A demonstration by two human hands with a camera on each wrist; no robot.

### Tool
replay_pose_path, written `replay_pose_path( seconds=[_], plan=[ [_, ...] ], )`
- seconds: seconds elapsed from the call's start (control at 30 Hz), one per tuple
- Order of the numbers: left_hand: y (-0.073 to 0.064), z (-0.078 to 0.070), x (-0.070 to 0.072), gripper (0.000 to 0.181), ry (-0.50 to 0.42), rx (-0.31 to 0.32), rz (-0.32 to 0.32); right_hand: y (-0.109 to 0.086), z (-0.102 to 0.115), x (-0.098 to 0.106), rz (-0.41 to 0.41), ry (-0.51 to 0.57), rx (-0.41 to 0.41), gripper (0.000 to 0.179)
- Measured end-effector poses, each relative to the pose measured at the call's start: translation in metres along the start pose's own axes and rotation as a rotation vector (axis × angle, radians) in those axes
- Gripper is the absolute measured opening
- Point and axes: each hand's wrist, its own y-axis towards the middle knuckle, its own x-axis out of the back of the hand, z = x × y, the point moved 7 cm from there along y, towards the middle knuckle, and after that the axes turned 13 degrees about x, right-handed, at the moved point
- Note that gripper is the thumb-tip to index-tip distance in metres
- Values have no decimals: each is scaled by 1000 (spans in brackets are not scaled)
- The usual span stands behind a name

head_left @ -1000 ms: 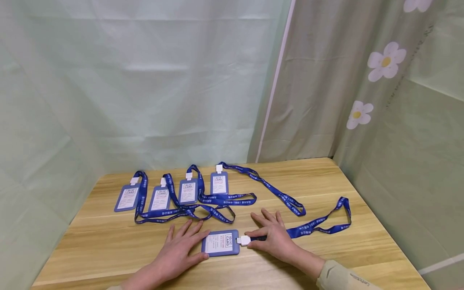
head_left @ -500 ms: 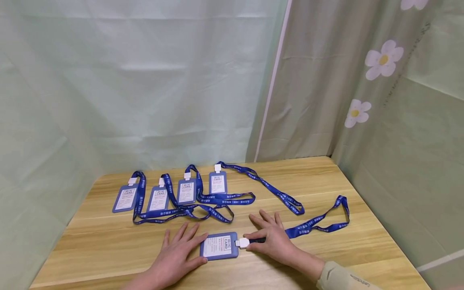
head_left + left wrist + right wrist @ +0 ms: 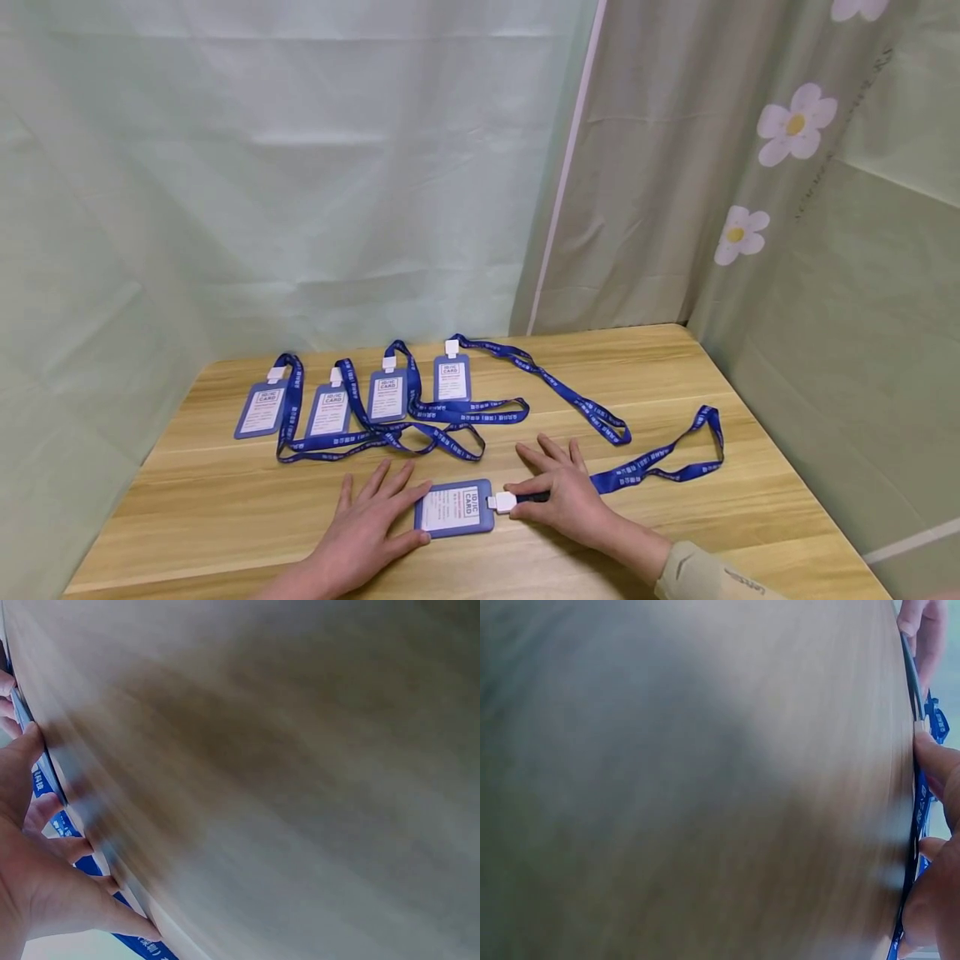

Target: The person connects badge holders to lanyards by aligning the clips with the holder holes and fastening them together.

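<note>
In the head view, a blue ID badge holder (image 3: 453,508) with a white card lies flat near the table's front, turned sideways. My left hand (image 3: 369,525) holds its left end, thumb and index finger at opposite long edges, the other fingers spread on the table. My right hand (image 3: 566,492) pinches the white clip (image 3: 506,502) at the holder's right end between thumb and index finger. From there the blue lanyard (image 3: 633,473) runs right and ends in a loop. Both wrist views show the left hand (image 3: 45,862) and right hand (image 3: 937,847) low at the tabletop, mostly blurred wood.
Behind the hands, several more badge holders (image 3: 387,396) lie in a row with white clips upward. Their blue lanyards (image 3: 555,385) trail rightward, some overlapping. The wooden table (image 3: 225,508) backs onto a pale curtain (image 3: 337,183), with a flowered curtain (image 3: 795,125) at right.
Both hands keep their hold on the badge holder and clip. The whole scene shifts slightly in the view; the things on the table show no clear movement.
</note>
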Motion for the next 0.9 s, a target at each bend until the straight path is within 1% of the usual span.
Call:
replay_pose_path(
  seconds=[0.2,0.53,0.67,0.8,0.9],
  plan=[
    [0,-2,2,67,-2,-13,-8,1,-2,-1,-10,-2,-5,35],
    [1,-1,0,67,-10,4,11,1,0,-2,-17,-12,1,35],
    [2,-1,0,67,-7,7,17,1,1,-1,-7,-25,2,35],
    [3,0,0,68,-16,17,34,0,2,0,19,-42,7,35],
    [3,0,3,67,-24,7,41,-2,2,3,30,-58,12,32]
  ],
)
